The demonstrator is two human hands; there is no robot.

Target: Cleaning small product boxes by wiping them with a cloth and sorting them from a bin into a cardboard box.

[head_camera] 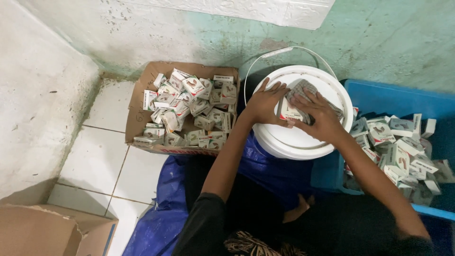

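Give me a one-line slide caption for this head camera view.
Left hand steadies a small box on a white bucket lid while right hand presses a cloth on it.

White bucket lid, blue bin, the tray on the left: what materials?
White bucket lid: looks like moulded plastic, smooth with a slight sheen and a raised rim. Blue bin: probably plastic too, uniform colour, rigid straight wall. Tray on the left: brown corrugated cardboard, matte, with bent, worn edges.

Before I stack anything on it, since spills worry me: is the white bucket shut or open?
Shut: a white lid covers the bucket, and both hands press a small box on it.
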